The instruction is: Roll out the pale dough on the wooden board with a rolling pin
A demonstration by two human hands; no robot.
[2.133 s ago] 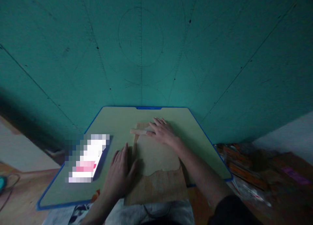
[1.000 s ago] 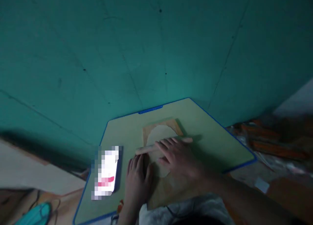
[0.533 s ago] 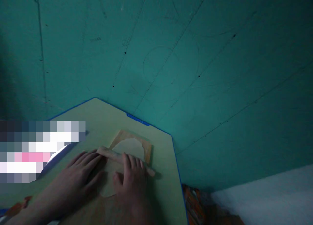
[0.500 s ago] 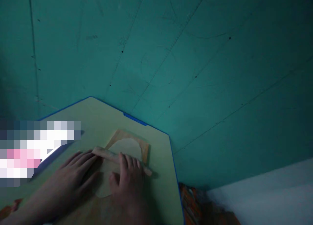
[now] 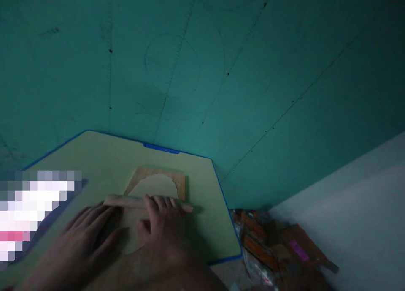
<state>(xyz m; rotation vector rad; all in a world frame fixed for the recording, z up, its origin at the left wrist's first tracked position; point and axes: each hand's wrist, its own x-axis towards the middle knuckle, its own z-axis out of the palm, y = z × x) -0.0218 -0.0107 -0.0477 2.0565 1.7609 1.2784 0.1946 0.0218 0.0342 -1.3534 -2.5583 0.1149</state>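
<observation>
A thin wooden rolling pin (image 5: 131, 201) lies across a flat sheet of pale dough (image 5: 155, 185) on a wooden board (image 5: 181, 180). My right hand (image 5: 164, 223) has its fingers bent over the pin, right of its middle, the thumb held back over the dough. At the pin's left end, my left hand (image 5: 85, 232) presses on it with long fingers side by side and the thumb apart. Its fingertips are partly hidden by the pin. The dough reaches past the pin toward me, between both hands.
The board sits on a pale folding table (image 5: 104, 156) with a blue edge, against a green wall (image 5: 268, 113). A blurred-out bright object (image 5: 38, 210) is at the left. Cardboard and plastic wrapping (image 5: 278, 244) lie beyond the table's right edge, by a white wall (image 5: 363, 223).
The view has turned, so the table and board appear rotated and shifted left. The pin looks more level in view. Both hands remain on it.
</observation>
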